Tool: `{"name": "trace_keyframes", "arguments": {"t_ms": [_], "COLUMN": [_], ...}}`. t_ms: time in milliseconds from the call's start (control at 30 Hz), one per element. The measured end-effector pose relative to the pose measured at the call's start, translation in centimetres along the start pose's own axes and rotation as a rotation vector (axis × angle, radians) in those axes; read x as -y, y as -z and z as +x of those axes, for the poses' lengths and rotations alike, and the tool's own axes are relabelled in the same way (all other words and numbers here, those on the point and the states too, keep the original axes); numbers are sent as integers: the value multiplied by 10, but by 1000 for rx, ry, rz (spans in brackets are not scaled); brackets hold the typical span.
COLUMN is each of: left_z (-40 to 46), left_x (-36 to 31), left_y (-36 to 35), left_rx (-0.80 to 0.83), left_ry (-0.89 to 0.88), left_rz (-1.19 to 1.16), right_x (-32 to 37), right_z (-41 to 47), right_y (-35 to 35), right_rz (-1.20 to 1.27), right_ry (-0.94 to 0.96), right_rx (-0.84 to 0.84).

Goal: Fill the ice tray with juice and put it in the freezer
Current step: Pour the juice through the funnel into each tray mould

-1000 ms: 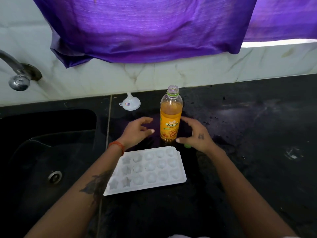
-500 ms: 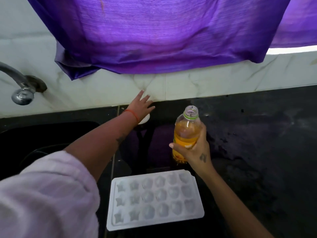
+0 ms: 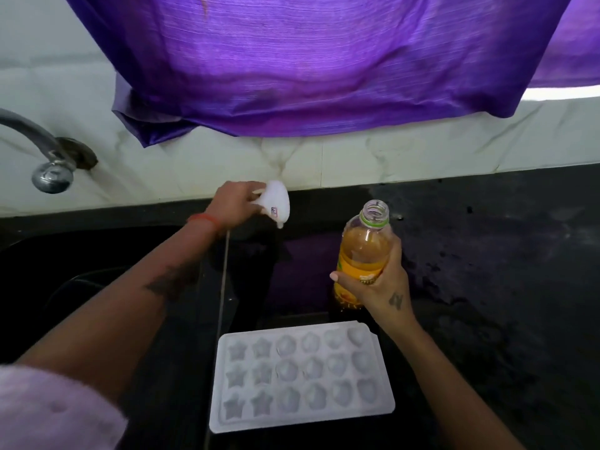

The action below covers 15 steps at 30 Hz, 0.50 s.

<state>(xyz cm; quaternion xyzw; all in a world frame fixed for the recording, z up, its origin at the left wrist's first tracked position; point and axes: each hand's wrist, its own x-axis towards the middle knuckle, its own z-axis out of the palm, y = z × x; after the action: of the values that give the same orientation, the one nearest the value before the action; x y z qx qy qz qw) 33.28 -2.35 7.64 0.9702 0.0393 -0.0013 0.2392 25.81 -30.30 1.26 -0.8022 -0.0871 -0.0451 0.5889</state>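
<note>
The left hand (image 3: 234,203) holds a small white funnel (image 3: 276,203) up near the wall. The right hand (image 3: 378,284) is wrapped round the open juice bottle (image 3: 363,251). The white ice tray (image 3: 302,375) lies on the dark worktop (image 3: 503,287), just below the bottle.

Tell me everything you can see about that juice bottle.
The juice bottle is clear plastic, uncapped, with a green ring below its threaded neck and a yellow-orange label. Orange juice fills it to about the shoulder. It stands nearly upright beyond the ice tray, and the right hand grips its lower half.
</note>
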Motion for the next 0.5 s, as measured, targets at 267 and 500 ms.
{"name": "trace_keyframes", "arguments": {"t_ms": [267,500], "left_z": [-134,-191], "left_x": [2,-11], "left_y": [-28,-44], "left_rx": [-152,-194], "left_ry": [73,50], "left_rz": [-1152,-1275], "right_x": [18,69], "right_z": [7,-6], "right_y": [-3,-31], "right_rz": [-87,-91], "right_ry": [116,265], "right_rx": [10,157]}}
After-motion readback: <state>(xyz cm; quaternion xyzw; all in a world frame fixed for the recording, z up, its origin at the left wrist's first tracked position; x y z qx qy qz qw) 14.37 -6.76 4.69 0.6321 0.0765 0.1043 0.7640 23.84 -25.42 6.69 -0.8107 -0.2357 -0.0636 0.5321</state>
